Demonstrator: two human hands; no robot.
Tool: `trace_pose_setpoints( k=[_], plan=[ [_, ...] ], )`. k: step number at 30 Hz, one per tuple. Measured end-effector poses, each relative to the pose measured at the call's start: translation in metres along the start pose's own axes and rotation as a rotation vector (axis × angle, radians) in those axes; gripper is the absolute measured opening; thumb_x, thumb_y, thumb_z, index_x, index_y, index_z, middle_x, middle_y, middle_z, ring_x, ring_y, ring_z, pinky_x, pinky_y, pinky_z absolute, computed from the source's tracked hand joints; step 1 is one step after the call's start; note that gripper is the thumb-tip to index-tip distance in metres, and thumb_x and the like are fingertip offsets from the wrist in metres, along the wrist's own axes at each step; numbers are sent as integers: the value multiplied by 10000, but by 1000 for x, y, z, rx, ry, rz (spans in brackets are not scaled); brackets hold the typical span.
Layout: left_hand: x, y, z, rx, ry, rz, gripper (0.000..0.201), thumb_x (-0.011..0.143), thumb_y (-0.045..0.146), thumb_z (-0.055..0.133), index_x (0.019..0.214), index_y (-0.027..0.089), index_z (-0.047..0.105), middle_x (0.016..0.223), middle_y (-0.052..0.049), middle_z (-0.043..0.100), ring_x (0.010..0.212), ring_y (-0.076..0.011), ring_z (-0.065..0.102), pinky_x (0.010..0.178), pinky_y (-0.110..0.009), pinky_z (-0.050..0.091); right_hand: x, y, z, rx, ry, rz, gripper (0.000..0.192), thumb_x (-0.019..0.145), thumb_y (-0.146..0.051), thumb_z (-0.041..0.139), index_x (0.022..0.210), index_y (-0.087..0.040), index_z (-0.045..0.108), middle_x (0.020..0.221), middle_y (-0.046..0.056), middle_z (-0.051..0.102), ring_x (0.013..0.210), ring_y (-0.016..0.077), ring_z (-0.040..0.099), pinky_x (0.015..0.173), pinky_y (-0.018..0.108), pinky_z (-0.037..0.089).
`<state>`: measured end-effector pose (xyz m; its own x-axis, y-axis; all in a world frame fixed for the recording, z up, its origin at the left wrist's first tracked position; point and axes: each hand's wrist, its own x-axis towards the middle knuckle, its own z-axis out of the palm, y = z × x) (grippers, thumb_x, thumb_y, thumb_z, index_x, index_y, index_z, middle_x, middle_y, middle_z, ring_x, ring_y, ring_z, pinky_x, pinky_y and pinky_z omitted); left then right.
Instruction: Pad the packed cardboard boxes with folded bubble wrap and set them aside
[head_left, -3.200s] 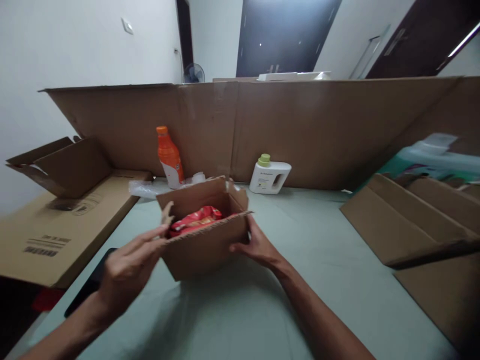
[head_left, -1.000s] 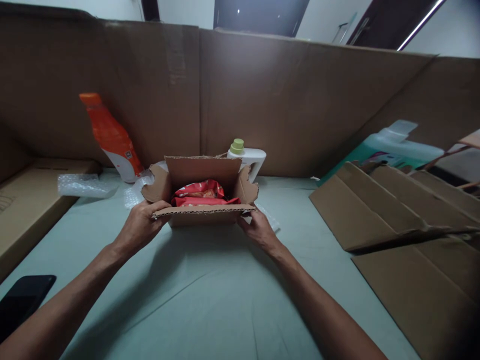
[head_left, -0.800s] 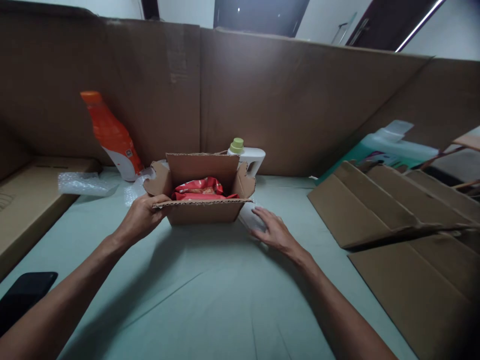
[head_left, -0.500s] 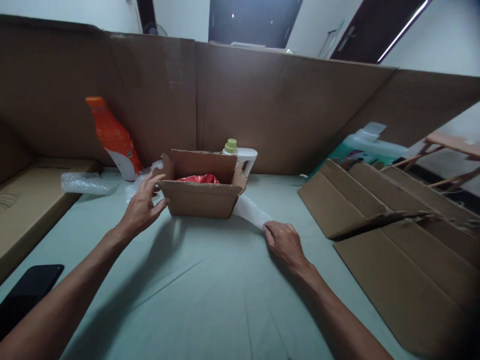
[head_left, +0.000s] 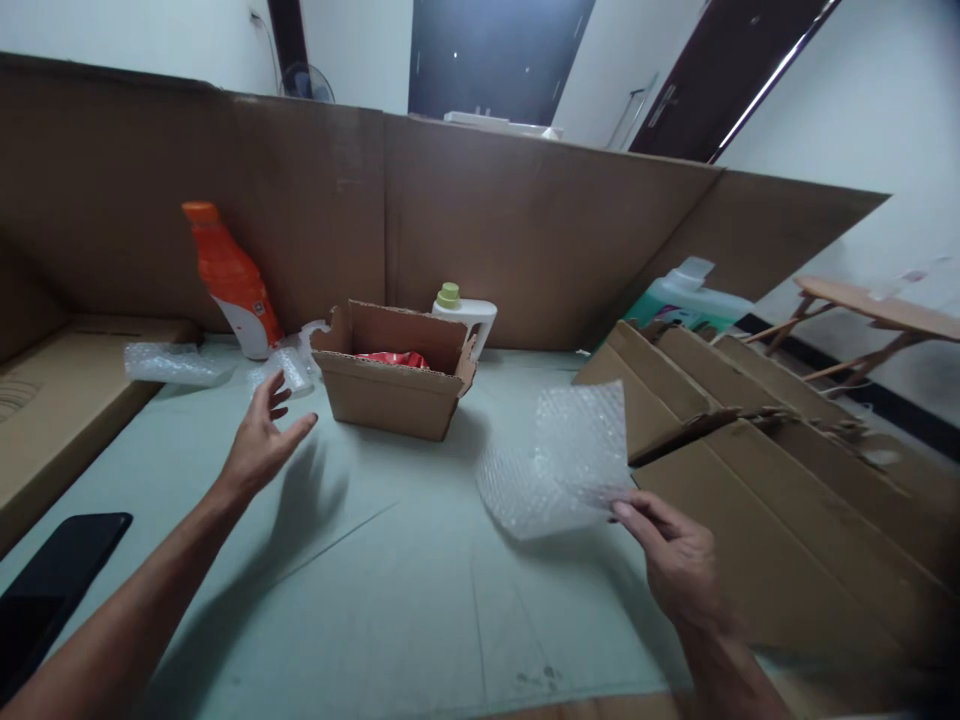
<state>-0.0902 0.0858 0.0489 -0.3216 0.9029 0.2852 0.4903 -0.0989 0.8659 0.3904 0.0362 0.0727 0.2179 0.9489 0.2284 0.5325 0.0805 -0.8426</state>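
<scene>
Between thumb and fingers, my right hand (head_left: 675, 555) pinches the edge of a sheet of bubble wrap (head_left: 574, 465), which is raised above the cloth and bends upward at its far side. My left hand (head_left: 262, 440) hovers with fingers apart and nothing in it, left of a small open cardboard box (head_left: 386, 398). Something red and shiny (head_left: 395, 359) lies inside that box, mostly hidden by its front wall. Behind the box stands a white bottle with a green cap (head_left: 469, 318), partly covered by it.
An orange bottle (head_left: 236, 285) leans at the back left, with bubble wrap pieces (head_left: 176, 363) near it. A flat carton (head_left: 67, 410) and a black phone (head_left: 64, 570) lie left. Folded cardboard boxes (head_left: 757, 530) and a green liquid jug (head_left: 686, 300) are right. A cardboard wall (head_left: 510, 220) stands behind.
My right hand has pulled the bubble wrap out from beside the box, toward the right and up. My left hand has moved off the box's left side. The box is turned slightly.
</scene>
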Motion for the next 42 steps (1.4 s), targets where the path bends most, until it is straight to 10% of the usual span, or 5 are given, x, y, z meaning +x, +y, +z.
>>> trace_pose_setpoints(
  k=[7,18,26,34,42],
  plan=[
    [39,-33,36,-216,-187,-223,933,730,434,707,1515,158,284,1478,-241,474,1379,-358,466,1063,-501,443,13,-19,45,289,-662,-5,339,800,-552,686,719,-228,744,1288,123,676,1236,341,600,1067,487,437],
    [8,-36,71,-118,-186,-141,609,743,400,644,1273,131,515,1128,-110,645,1092,-296,608,979,-443,481,81,-33,177,301,-606,-165,384,836,-594,621,760,-219,656,1416,99,586,1375,280,466,1134,414,357],
    [-30,-22,56,-99,-9,-229,723,812,389,609,1455,147,384,1455,-199,495,1354,-317,496,1113,-472,409,70,-35,147,213,-499,-159,271,832,-471,644,780,-207,675,1227,121,629,1134,263,589,971,385,465],
    [-86,31,73,-25,-522,306,583,798,378,706,1325,163,579,1437,-180,546,1383,-335,460,1148,-527,367,6,-65,124,367,-408,-114,199,856,-391,627,831,-205,695,856,30,650,771,173,587,690,273,495],
    [-86,51,72,150,-617,567,126,852,273,677,928,177,647,971,-64,714,941,-229,655,966,-467,490,-41,-60,119,605,-89,150,226,732,-371,769,806,-196,647,727,-8,668,649,141,611,606,260,539]
  ],
)
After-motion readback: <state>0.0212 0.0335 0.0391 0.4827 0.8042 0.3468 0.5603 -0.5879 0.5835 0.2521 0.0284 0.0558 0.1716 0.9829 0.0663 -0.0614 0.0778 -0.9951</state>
